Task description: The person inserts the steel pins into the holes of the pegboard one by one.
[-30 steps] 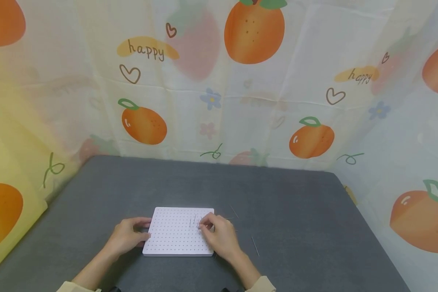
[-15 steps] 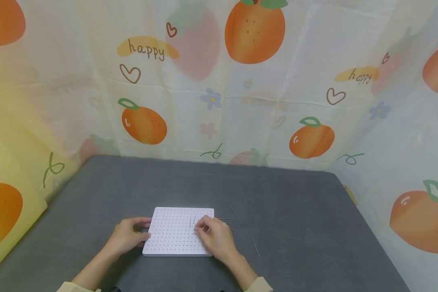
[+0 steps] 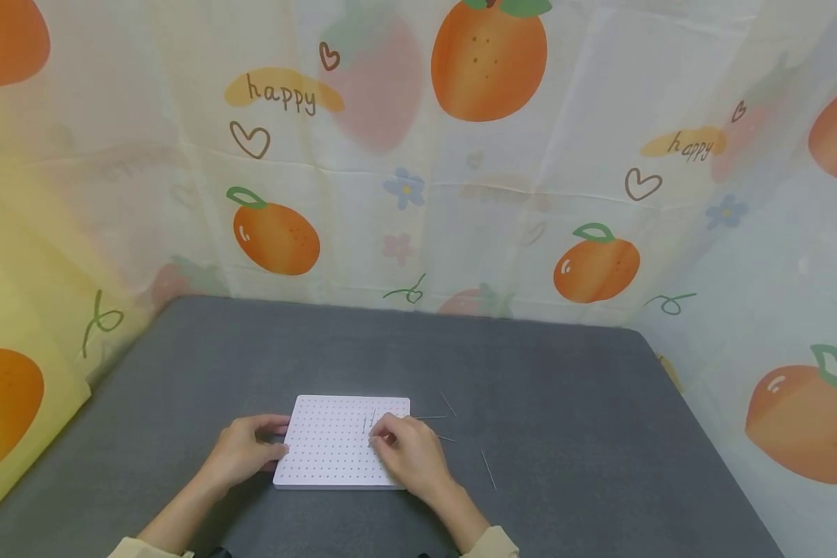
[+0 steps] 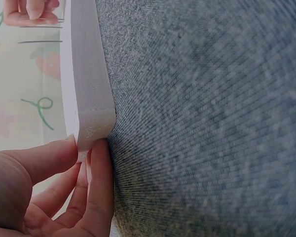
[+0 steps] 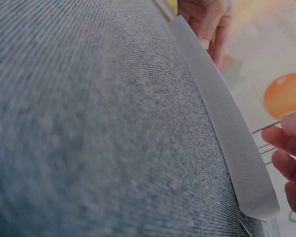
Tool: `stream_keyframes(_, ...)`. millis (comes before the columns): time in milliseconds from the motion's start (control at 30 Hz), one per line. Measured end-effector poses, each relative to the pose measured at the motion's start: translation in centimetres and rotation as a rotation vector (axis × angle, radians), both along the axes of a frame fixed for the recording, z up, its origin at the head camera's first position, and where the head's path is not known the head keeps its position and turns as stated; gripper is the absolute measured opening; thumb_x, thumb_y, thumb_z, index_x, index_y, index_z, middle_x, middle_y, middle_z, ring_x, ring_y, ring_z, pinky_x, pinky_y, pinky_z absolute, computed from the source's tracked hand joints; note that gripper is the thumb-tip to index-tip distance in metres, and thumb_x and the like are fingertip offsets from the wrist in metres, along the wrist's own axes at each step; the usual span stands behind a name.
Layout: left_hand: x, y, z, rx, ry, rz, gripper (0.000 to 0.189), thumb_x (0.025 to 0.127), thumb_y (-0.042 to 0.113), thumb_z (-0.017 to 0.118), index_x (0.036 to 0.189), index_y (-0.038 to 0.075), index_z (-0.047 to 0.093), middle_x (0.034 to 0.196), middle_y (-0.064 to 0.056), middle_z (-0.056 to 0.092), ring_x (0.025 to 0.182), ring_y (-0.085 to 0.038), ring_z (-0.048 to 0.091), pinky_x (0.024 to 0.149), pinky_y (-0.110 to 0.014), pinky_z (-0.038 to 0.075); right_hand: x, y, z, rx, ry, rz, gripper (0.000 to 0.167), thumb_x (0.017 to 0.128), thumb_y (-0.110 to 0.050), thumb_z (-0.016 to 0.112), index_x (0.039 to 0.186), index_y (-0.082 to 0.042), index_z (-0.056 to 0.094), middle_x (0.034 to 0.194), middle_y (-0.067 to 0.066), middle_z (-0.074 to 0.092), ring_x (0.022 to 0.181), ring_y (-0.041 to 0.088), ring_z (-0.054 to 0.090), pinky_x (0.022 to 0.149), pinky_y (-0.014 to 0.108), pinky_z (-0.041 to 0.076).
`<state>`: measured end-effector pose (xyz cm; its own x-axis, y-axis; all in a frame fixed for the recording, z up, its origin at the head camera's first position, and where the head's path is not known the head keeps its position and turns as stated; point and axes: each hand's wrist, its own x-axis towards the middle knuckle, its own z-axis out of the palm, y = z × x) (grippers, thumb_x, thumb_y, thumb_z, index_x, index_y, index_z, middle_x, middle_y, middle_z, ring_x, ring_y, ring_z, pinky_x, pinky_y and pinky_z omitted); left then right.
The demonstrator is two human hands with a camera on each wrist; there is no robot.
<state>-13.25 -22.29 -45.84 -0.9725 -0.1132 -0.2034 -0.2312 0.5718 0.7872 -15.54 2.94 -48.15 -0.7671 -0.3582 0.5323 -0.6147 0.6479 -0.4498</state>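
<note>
A white perforated board (image 3: 324, 457) lies flat on the dark table. My left hand (image 3: 240, 449) grips its left edge; in the left wrist view the thumb (image 4: 47, 159) and fingers pinch the rounded corner. Over the right half of the board, my right hand (image 3: 413, 457) pinches a thin metal pin between thumb and index finger. The right wrist view shows this pin (image 5: 266, 128) running from the fingertips down to the board's face. Several thin pins (image 3: 365, 425) stand upright in the holes just behind the right fingertips, partly hidden by the hand.
Several loose metal pins lie on the grey tabletop (image 3: 565, 403) right of the board, one (image 3: 488, 470) farther out and one (image 3: 448, 404) near the back corner. A fruit-patterned curtain (image 3: 474, 194) hangs behind the table and along both sides.
My right hand has shifted left and a little toward me over the board, uncovering more of the loose pins at its right. The left hand keeps its hold on the edge.
</note>
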Motion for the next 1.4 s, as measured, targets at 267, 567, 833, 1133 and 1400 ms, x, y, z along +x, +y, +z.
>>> stream_keyframes(267,0.0,0.0,-0.1,-0.001,0.011,-0.008,0.045,0.074,0.000,0.068,0.118,-0.005,0.057,0.106,-0.019,0.063,0.069,-0.015,0.061,0.059,-0.032,0.056,-0.1,-0.2,-0.2,0.029,0.050,-0.007,0.009,0.075,-0.016,0.069,0.075,-0.022,0.063,0.067,-0.013,0.063,0.060,-0.001,0.049,0.056,0.013,0.038)
stream_keyframes(567,0.1,0.1,0.0,-0.004,0.010,-0.007,0.046,0.074,0.000,0.068,0.118,-0.005,0.057,0.106,-0.019,0.063,0.071,-0.016,0.061,0.059,-0.032,0.056,-0.1,0.2,-0.3,0.060,0.065,0.018,0.006,0.076,-0.016,0.069,0.080,-0.021,0.068,0.068,-0.013,0.062,0.060,-0.002,0.047,0.055,0.011,0.037)
stream_keyframes(833,0.2,0.2,0.1,-0.010,0.004,0.001,0.047,0.075,0.000,0.067,0.120,-0.004,0.056,0.108,-0.019,0.062,0.071,-0.015,0.061,0.060,-0.032,0.056,0.0,1.3,0.2,0.011,0.036,0.027,0.012,0.075,-0.014,0.071,0.085,-0.020,0.069,0.076,-0.010,0.066,0.066,0.001,0.055,0.058,0.013,0.044)
stream_keyframes(1133,0.2,0.2,0.1,-0.006,-0.002,0.006,0.046,0.075,0.000,0.067,0.119,-0.004,0.056,0.108,-0.019,0.062,0.071,-0.016,0.061,0.060,-0.032,0.056,0.2,3.0,0.9,-0.046,0.005,0.049,0.013,0.076,-0.009,0.071,0.084,-0.019,0.068,0.075,-0.011,0.063,0.066,0.003,0.054,0.059,0.013,0.043)
stream_keyframes(1400,0.1,0.2,0.1,-0.005,-0.011,0.008,0.046,0.075,0.000,0.067,0.119,-0.003,0.056,0.109,-0.019,0.062,0.071,-0.016,0.061,0.061,-0.033,0.056,0.1,5.0,1.4,-0.077,-0.052,0.025,0.016,0.077,-0.007,0.071,0.089,-0.017,0.067,0.080,-0.009,0.065,0.069,0.002,0.054,0.059,0.016,0.046)
